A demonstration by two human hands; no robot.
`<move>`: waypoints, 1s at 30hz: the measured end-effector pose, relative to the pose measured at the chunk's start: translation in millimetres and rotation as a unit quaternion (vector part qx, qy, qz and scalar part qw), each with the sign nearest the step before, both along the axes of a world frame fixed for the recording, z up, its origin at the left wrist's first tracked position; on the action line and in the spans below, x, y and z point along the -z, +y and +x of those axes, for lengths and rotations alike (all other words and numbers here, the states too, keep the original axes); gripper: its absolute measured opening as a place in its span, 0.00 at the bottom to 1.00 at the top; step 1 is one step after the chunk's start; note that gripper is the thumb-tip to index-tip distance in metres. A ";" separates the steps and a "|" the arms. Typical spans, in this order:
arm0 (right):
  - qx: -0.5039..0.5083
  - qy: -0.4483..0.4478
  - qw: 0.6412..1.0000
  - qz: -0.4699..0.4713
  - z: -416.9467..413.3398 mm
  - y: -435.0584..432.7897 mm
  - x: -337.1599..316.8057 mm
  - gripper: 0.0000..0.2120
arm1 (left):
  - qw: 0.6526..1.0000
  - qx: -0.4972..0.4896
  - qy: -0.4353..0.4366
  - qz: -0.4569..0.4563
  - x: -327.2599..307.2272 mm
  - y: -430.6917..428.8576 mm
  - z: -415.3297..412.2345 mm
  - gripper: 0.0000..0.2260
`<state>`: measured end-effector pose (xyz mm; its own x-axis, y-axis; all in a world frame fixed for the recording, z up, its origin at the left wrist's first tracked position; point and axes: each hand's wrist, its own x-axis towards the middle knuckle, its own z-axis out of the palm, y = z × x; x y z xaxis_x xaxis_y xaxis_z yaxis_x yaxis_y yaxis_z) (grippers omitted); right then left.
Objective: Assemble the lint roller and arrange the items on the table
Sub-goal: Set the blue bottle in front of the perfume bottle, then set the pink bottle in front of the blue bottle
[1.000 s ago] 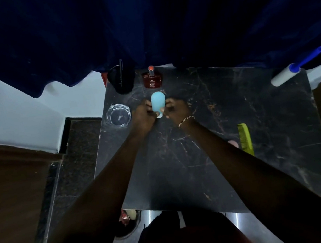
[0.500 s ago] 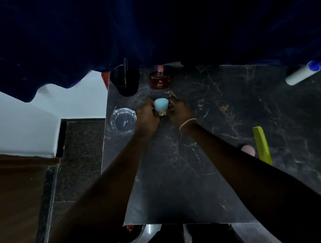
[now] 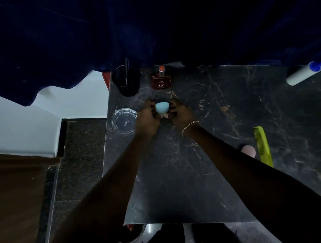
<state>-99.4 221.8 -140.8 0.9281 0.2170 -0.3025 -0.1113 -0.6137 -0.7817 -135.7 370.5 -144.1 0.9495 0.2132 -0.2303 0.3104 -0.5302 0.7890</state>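
A small light-blue bottle (image 3: 162, 107) stands upright on the dark marble table (image 3: 227, 133), near the back left. My left hand (image 3: 147, 119) grips it from the left and my right hand (image 3: 181, 114) from the right; its lower part is hidden by my fingers. The lint roller (image 3: 302, 73), a white roll on a blue handle, lies at the table's far right corner, far from both hands. A green comb (image 3: 262, 146) lies at the right, with a pink rounded thing (image 3: 248, 150) beside it, partly behind my right forearm.
A red perfume bottle (image 3: 161, 79) and a black cup (image 3: 126, 80) with a dark stick in it stand at the back edge behind my hands. A glass ashtray (image 3: 124, 120) sits just left of my left hand. Dark blue curtain (image 3: 143, 22) hangs behind the table.
The blue bottle has gone from tilted and raised to upright and low on the table, both hands still on it. The view has shifted slightly.
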 end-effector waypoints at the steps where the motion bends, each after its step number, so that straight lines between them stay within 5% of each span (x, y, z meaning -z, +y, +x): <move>1: 0.001 -0.003 1.000 0.002 -2.3 -2.1 -1.2 0.25 | 1.000 0.005 0.002 0.002 -2.4 0.2 -2.8 0.19; 8: -0.034 -0.097 0.993 -0.062 -47.7 -36.0 -17.4 0.31 | 0.994 0.021 -0.060 0.084 -29.6 -12.8 -56.0 0.25; 16: -0.089 -0.258 0.936 -0.222 -130.8 -104.9 -36.2 0.33 | 0.957 0.118 -0.114 0.238 -34.2 -57.0 -133.8 0.27; 25: -0.062 -0.229 0.944 -0.228 -191.3 -209.7 -48.4 0.30 | 0.927 0.221 -0.090 0.289 -39.8 -156.0 -173.6 0.28; 30: 0.074 -0.105 0.981 -0.144 -196.6 -259.4 -54.1 0.23 | 0.945 0.219 -0.034 0.241 -46.5 -205.7 -168.9 0.26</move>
<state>-295.9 -37.7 -86.7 0.9914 0.0097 -0.1306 -0.0704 -0.8016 -0.5938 -304.6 164.7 -97.6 0.9801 -0.1389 -0.1421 -0.0645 -0.8989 0.4334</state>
